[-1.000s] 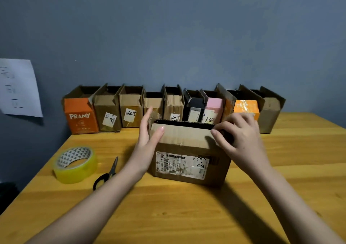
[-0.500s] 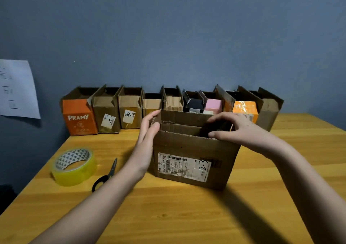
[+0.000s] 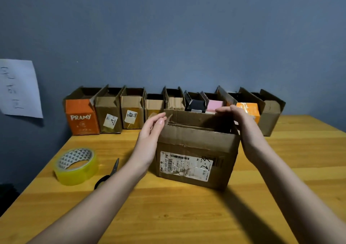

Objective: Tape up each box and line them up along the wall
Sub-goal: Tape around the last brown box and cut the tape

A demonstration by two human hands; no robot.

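Flaps reopened on the labelled cardboard box (image 3: 194, 157), still untaped.
Left hand (image 3: 151, 131) open beside it; right hand (image 3: 241, 120) pinches its rear flap (image 3: 192, 117) upright — tape roll (image 3: 75, 166) lies untouched to its left.

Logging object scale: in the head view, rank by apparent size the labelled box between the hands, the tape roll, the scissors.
1. Labelled box, clearly largest.
2. Tape roll.
3. Scissors, slimmest.
All sit similarly near.

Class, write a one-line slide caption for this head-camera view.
Both hands, left hand and right hand, at the flaps of an open cardboard box, tape roll and scissors alongside.
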